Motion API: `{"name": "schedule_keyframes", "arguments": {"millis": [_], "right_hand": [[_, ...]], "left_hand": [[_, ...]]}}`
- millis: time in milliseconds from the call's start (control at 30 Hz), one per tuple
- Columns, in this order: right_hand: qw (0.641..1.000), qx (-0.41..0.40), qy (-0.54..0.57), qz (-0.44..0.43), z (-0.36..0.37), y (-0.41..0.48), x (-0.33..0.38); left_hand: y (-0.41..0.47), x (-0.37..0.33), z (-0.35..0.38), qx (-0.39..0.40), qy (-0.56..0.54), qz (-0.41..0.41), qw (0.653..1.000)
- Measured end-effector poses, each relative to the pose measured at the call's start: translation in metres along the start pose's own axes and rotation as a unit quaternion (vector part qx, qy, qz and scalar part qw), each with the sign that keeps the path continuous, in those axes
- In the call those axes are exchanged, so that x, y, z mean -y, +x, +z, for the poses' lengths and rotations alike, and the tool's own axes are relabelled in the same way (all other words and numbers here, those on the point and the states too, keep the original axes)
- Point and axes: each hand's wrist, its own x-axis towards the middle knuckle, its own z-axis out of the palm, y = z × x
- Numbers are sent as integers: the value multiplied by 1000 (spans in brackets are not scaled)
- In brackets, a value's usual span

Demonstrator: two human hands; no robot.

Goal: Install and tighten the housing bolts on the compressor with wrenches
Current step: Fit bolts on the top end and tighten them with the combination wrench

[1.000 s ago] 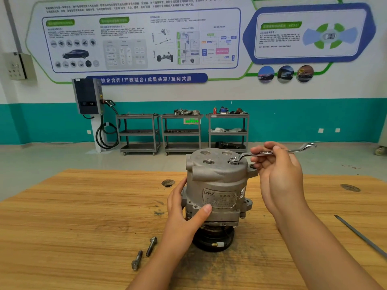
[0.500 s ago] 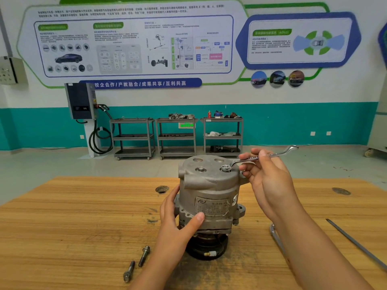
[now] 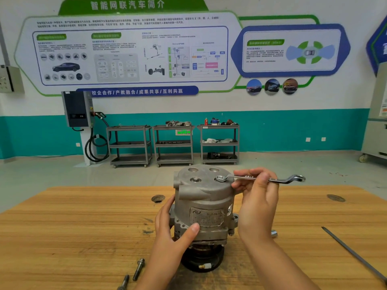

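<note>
A grey metal compressor [image 3: 204, 197] stands upright on its black pulley on the wooden table [image 3: 73, 227]. My left hand [image 3: 173, 233] grips its lower left side, thumb across the front. My right hand [image 3: 256, 197] pinches the shank of a silver ring wrench [image 3: 259, 178]. The wrench's ring end sits on a bolt [image 3: 220, 178] on the compressor's top right. Another bolt head [image 3: 195, 180] shows in the top face at centre. Two loose long bolts [image 3: 138, 268] [image 3: 123, 282] lie on the table at the front left.
A thin metal rod [image 3: 354, 255] lies on the table at the right. A small silver part [image 3: 274, 233] peeks out behind my right wrist. Round holes [image 3: 158, 198] [image 3: 336, 198] are in the tabletop. Shelf carts [image 3: 173, 143] and a charger [image 3: 78, 109] stand by the far wall.
The wrench handle has swung a little, from pointing up-right to lying level to the right, ring still on the bolt. My left hand keeps its hold. The view has shifted.
</note>
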Motion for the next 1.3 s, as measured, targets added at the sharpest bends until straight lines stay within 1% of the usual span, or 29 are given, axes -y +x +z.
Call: {"name": "schedule_keyframes", "arguments": {"millis": [67,100,200,300,433,600,767,933,967,1000,1033,1100,1167,1200,1233,1300], "right_hand": [[996,23,-25,-84,1,-7,-1],[989,52,-41,-130,1,-10,-2],[954,144,-112,-236,-4,-13,-7],[918,183,-188,-298,-5,-12,-5],[876,241,-281,-308,4,-19,4],[843,250,-356,-317,12,-18,19],[842,261,-348,-319,13,-17,22],[813,263,-352,-383,11,-13,21],[815,270,-338,-386,11,-13,22],[828,276,-313,-373,11,-13,23],[854,276,-279,-341,10,-12,25],[918,241,-205,-238,10,-8,29],[970,176,-123,-110,9,-1,32],[986,141,-77,-52,7,4,32],[994,107,-34,-5,6,10,32],[995,55,41,67,2,21,32]], "left_hand": [[0,0,1,0,0,2,1000],[0,1,1,0,0,3,1000],[1,2,1,0,2,6,1000],[1,3,1,4,-8,8,1000],[3,6,0,3,-11,16,1000],[4,12,0,6,-4,12,1000],[3,7,0,9,1,15,1000],[1,4,0,12,-3,12,1000],[1,3,-1,10,-2,13,1000],[0,2,-1,9,-2,12,1000],[0,1,-1,9,-4,10,1000],[-1,-1,-1,8,-9,4,1000],[-2,-2,-1,8,-9,-1,1000],[-3,-2,-1,10,-10,-4,1000],[-3,-3,-1,12,-10,-5,1000],[-4,-4,-1,18,-10,-5,1000]]}}
